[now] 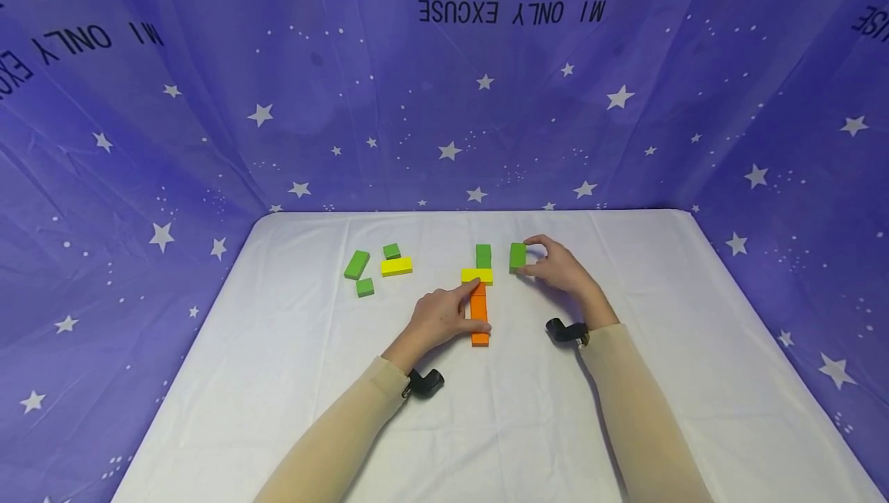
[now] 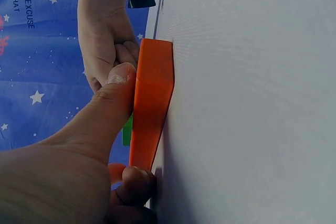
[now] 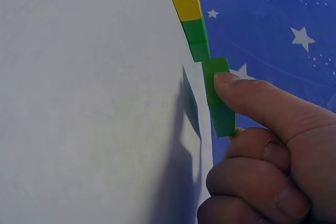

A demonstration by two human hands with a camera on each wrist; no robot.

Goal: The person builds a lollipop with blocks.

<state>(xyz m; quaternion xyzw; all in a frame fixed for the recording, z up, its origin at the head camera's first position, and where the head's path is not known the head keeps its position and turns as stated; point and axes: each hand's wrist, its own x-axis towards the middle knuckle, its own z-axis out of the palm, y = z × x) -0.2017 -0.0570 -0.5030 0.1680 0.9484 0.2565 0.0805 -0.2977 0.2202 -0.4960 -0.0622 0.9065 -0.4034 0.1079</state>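
An orange block (image 1: 479, 314) lies lengthwise in a row, with a shorter orange piece (image 1: 478, 289) at its far end. My left hand (image 1: 439, 315) holds it: the thumb rests across its near part and bent fingers touch its far end. Beyond it, a yellow block (image 1: 477, 276) lies crosswise, the left index fingertip at its near edge. A green block (image 1: 483, 256) continues the row. My right hand (image 1: 556, 265) pinches another green block (image 1: 517, 257) between thumb and finger, right of the row. In the right wrist view this held block (image 3: 218, 95) appears raised above the cloth.
Left of the row lie a long green block (image 1: 357, 265), two small green blocks, one (image 1: 392, 251) far and one (image 1: 364, 288) near, and a yellow block (image 1: 397, 267). A white cloth (image 1: 312, 410) covers the table. Behind hangs a purple star-printed curtain (image 1: 403, 117).
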